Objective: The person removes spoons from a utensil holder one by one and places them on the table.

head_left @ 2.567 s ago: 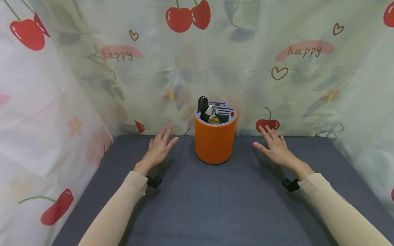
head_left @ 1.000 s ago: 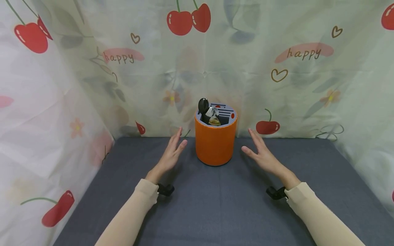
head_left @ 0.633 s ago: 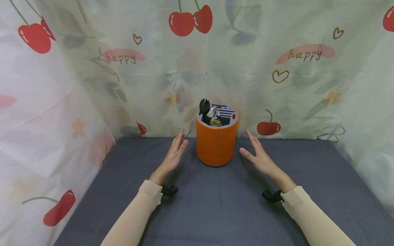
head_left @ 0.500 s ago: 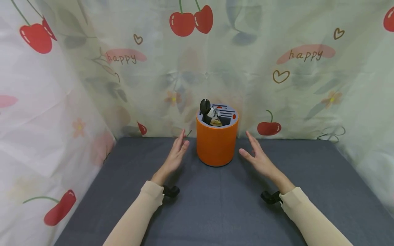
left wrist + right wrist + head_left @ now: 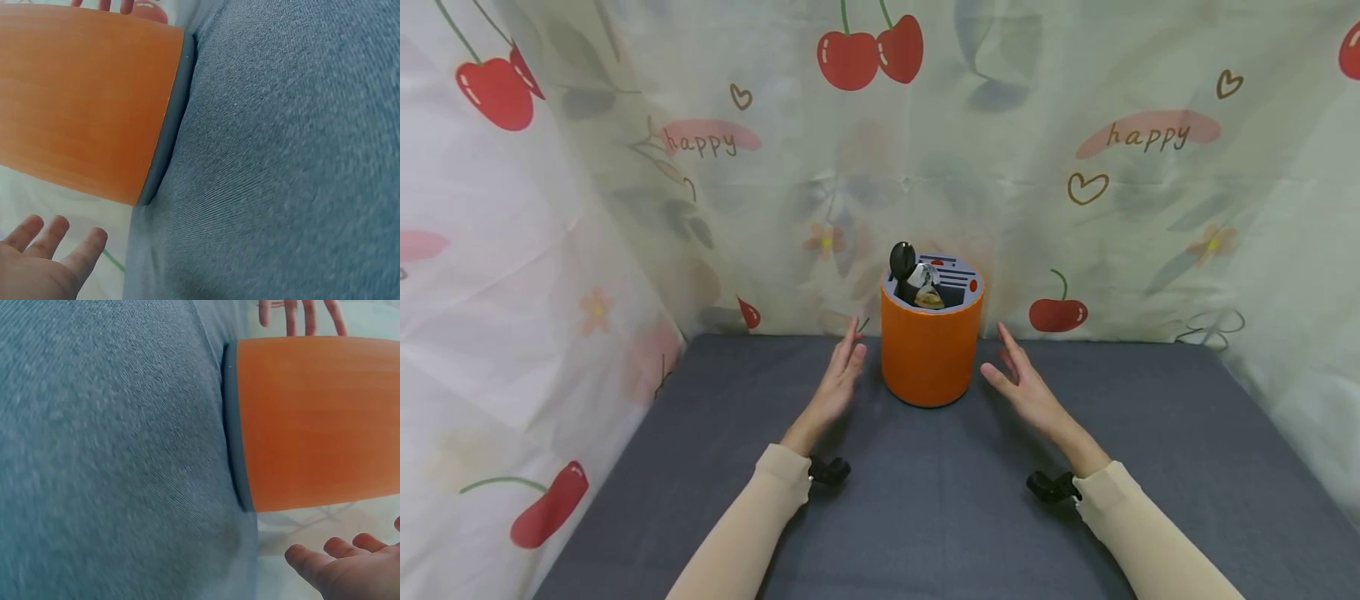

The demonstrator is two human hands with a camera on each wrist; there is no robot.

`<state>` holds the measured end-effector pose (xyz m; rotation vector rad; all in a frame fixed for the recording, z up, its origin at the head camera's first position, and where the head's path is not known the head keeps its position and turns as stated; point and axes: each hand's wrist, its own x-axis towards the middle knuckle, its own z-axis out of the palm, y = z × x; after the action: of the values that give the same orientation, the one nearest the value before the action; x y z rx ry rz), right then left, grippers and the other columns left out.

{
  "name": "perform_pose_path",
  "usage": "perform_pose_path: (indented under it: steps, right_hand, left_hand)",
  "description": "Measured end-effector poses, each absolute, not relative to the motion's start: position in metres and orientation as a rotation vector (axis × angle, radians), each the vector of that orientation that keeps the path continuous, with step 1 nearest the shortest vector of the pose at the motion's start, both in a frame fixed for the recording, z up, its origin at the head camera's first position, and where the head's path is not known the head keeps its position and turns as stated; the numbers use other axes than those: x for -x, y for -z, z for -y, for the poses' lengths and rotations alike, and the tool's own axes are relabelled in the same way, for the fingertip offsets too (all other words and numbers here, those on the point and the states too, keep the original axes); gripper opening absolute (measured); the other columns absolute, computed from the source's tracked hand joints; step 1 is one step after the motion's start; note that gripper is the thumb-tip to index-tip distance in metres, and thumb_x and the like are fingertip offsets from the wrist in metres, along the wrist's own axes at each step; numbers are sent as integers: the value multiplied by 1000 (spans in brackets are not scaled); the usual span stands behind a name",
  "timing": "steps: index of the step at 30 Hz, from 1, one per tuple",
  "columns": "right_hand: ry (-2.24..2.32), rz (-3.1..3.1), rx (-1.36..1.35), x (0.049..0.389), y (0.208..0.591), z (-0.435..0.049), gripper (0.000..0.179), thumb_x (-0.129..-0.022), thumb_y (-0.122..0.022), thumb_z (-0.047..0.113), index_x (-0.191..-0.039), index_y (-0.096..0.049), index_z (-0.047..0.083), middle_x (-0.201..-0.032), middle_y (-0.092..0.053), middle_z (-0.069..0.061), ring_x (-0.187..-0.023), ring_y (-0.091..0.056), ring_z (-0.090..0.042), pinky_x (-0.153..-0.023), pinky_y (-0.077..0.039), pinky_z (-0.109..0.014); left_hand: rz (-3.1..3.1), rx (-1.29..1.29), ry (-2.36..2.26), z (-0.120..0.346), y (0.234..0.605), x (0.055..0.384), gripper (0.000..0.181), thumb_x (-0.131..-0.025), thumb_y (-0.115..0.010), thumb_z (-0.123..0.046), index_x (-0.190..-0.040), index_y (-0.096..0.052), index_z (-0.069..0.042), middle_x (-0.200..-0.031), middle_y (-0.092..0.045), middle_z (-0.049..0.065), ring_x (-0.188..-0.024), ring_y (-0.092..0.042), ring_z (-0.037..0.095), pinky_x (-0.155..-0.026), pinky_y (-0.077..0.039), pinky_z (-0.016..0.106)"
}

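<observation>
An orange round utensil holder [image 5: 931,354] stands upright near the back of the table. Its grey slotted top [image 5: 951,271] has an opening, out of which stick a black spoon [image 5: 902,260] and shiny metal utensil heads [image 5: 928,283]. To the left of the holder, my left hand [image 5: 833,390] is held with straight fingers, palm facing it and a gap between. On the other side my right hand [image 5: 1032,398] mirrors it, thumb spread, also apart from the orange wall. Both wrist views show the holder's dark base ring [image 5: 172,122] on the cloth.
Dark grey cloth [image 5: 925,517] covers the table. Behind it hangs a pale curtain [image 5: 760,217] printed with cherries, close to the holder's back, and more of it runs along both sides. Each wrist carries a small black camera mount [image 5: 830,472].
Both hands have come inward from wide apart toward the holder's two sides, palms turning to face each other. The holder stays where it stood; the head view has shifted slightly.
</observation>
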<state>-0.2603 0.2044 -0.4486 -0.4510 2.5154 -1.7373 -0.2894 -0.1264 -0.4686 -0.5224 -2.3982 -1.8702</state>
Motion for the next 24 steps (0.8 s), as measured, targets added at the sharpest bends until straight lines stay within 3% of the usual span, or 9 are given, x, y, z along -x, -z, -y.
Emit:
perform_pose_path:
  steps: [8,14,24]
  right_hand:
    - [1889,-2361,445,267,459,-196,82,-110,-55,31,-169,2,23,-175,-1,-9,-159,-8,-40,-123,-18,-62]
    - [1992,-2261,434,272,465,-190,82,-110,-55,29,-169,1,23,-175,0,-10,-159,-8,-38,-124,-18,-61]
    - [2031,-2222,423,274,473,-181,82,-109,-58,28,-169,-1,24,-175,-2,-8,-159,-8,-38,-124,-18,-60]
  left_hand:
    - [2357,474,1877,116,474,290,61,-115,-38,-34,-169,-12,-23,-163,-28,19,-141,-41,42,-114,-38,59]
    - [2338,441,1961,107,477,290,60,-114,-37,-43,-168,-13,-33,-163,-26,14,-143,-38,36,-111,-41,61]
    - [2292,379,2161,100,477,294,61,-111,-36,-57,-166,-11,-45,-170,-14,13,-155,-23,32,-113,-37,67]
